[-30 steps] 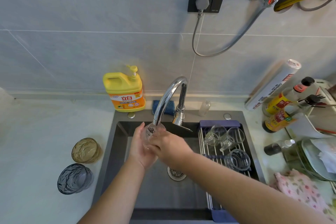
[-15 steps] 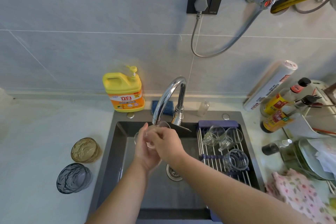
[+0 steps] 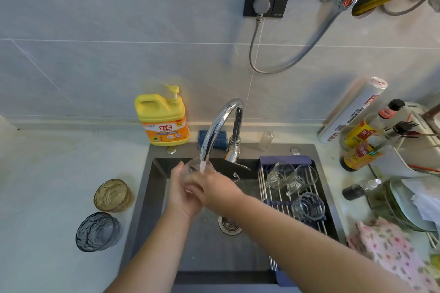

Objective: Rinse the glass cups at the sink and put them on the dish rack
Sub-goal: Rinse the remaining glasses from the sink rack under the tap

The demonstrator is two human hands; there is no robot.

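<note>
So the person is standing at the sink (image 3: 152, 209) and rinsing a clear glass cup (image 3: 194, 170) right under the faucet (image 3: 221, 121), with the water stream (image 3: 202, 166) pouring into it. The left hand (image 3: 183, 195) is wrapping around the cup from the left and underneath, and the right hand (image 3: 214, 188) is curling over it from the right, so both are gripping the same glass. It's see-through and mostly buried under fingers, so I honestly can't tell its exact tilt, but the mouth seems to be pointing up toward the spout. The part that matters for what's coming: the dish rack (image 3: 273, 197) is sitting across the right side of the sink, just to the right of the held cup, so it's lying on the right hand's side and that hand is clearly the nearer one for the handoff. 3 rinsed glasses (image 3: 308, 206) are already lying on the rails, and the bare rails are showing mostly along the rack's left edge and at the near end, so I'm guessing that's where this one is heading. An amber cup (image 3: 113, 195) and a grey-blue cup (image 3: 98, 231) are waiting on the counter to the left of the sink, near the left hand, so I'd say the job's a bit past halfway.
</note>
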